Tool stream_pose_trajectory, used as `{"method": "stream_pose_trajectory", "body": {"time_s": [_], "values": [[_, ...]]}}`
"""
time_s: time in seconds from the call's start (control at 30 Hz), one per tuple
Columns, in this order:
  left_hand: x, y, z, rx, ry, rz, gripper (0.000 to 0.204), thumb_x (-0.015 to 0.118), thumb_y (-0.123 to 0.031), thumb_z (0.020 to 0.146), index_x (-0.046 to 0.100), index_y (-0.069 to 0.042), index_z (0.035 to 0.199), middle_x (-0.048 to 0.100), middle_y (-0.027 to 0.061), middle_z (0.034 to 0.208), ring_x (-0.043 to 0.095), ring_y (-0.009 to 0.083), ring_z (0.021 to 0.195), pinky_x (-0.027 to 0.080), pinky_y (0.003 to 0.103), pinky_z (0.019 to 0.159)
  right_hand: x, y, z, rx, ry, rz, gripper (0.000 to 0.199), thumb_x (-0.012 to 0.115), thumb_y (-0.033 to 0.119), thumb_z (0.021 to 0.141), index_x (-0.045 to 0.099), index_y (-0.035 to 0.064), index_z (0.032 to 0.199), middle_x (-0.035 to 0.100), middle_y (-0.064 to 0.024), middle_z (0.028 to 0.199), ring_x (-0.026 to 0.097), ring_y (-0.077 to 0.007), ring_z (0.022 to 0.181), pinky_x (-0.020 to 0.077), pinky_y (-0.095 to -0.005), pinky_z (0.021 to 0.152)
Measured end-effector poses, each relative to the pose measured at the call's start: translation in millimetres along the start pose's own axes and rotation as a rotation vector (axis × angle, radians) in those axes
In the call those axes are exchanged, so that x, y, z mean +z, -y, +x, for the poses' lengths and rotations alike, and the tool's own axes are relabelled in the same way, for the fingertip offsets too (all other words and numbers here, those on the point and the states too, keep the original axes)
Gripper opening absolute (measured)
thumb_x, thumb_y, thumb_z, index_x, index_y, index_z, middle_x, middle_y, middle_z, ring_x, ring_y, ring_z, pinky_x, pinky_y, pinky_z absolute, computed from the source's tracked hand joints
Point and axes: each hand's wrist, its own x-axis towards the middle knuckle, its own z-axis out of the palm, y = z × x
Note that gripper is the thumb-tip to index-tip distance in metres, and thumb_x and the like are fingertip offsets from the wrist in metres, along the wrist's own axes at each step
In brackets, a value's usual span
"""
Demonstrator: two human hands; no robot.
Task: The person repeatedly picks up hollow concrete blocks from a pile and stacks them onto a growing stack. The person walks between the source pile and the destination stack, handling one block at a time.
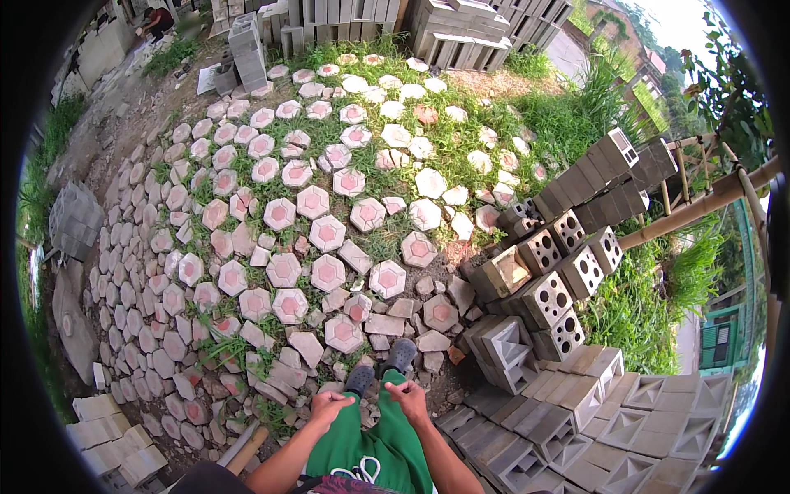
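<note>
Both my hands are at the legs of my green trousers, which have a white drawstring at the waist. My left hand is closed at the outer side of the left leg, thumb and fingers pinched on the fabric. On the other leg my right hand pinches the cloth in the same way, knuckles outward. Below the trouser hems show dark grey clogs, standing at the edge of loose stone pieces. Just ahead of them lies a hexagonal paving stone with a pinkish centre.
Many hexagonal pavers lie spaced over grass and soil. Hollow concrete blocks are stacked on the right beside a bamboo rail. More grey blocks stand at the back. A person is far left; broken slabs lie near my feet.
</note>
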Motion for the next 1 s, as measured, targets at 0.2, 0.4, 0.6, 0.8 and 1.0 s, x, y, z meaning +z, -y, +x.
{"method": "stream_pose_trajectory", "body": {"time_s": [0.2,0.4,0.6,0.8,1.0], "values": [[17,-84,1,0.142,-0.023,-0.295,0.021,0.081,-0.008,0.069,0.063,-0.001,0.075,0.066,0.0056,0.077,0.060,0.0113,0.067,0.048,0.026,0.063,-36,75,30,-0.120,0.106,-0.075,0.034,0.077,0.028,0.078,0.053,0.0070,0.067,0.057,-0.0003,0.066,0.049,-0.0073,0.058,0.0409,-0.0235,0.055],[56,-174,2,0.250,-0.008,-0.293,0.016,0.080,-0.004,0.070,0.064,-0.001,0.074,0.067,0.0063,0.078,0.060,0.0116,0.071,0.048,0.026,0.069,-72,144,77,-0.235,0.156,-0.239,0.037,0.077,0.032,0.078,0.053,0.0062,0.065,0.056,0.0003,0.064,0.048,-0.0062,0.061,0.0403,-0.0240,0.057],[70,-228,-2,0.233,-0.039,-0.405,0.012,0.079,-0.006,0.072,0.068,-0.002,0.074,0.066,0.0034,0.075,0.059,0.0085,0.069,0.047,0.024,0.065,-80,219,119,-0.274,0.275,-0.177,0.035,0.074,0.029,0.082,0.053,0.0063,0.065,0.058,-0.0003,0.065,0.049,-0.0064,0.061,0.0407,-0.0236,0.057],[49,-231,-6,0.321,-0.179,-0.482,0.012,0.076,-0.009,0.076,0.068,0.000,0.078,0.066,0.0038,0.078,0.060,0.0086,0.071,0.047,0.023,0.066,-38,262,152,-0.321,0.421,-0.174,0.038,0.067,0.029,0.087,0.052,0.0067,0.061,0.058,-0.0024,0.063,0.052,-0.0079,0.060,0.0411,-0.0230,0.058],[1,-254,1,0.372,-0.252,-0.405,0.025,0.070,-0.020,0.083,0.070,0.004,0.092,0.068,0.0040,0.084,0.059,0.0078,0.074,0.046,0.022,0.068,38,314,156,-0.317,0.583,-0.215,0.043,0.061,0.034,0.090,0.056,0.0034,0.060,0.060,-0.0037,0.064,0.053,-0.0082,0.060,0.0418,-0.0240,0.057]]}}
